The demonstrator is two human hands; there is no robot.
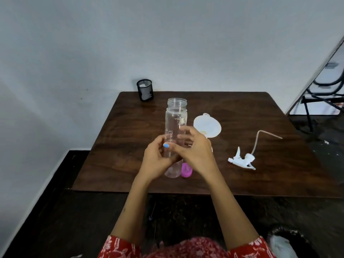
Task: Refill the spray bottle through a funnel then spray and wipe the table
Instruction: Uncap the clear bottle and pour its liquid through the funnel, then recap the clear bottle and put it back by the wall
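Note:
A tall clear bottle point(176, 116) stands upright and uncapped near the middle of the dark wooden table point(130, 127). My left hand point(158, 161) wraps around its lower part from the left. My right hand point(195, 151) rests against its right side with fingers curled. A pink cap point(186, 172) lies at the bottle's base, partly hidden by my right hand. A white funnel point(207, 126) sits just right of the bottle, behind my right hand. The white spray trigger head point(242, 160) with its dip tube lies on the table to the right.
A black mesh cup point(145, 89) stands at the table's far left corner by the wall. A metal chair frame point(320, 90) is at the far right. A dark bag with white cloth point(284, 243) lies on the floor at lower right.

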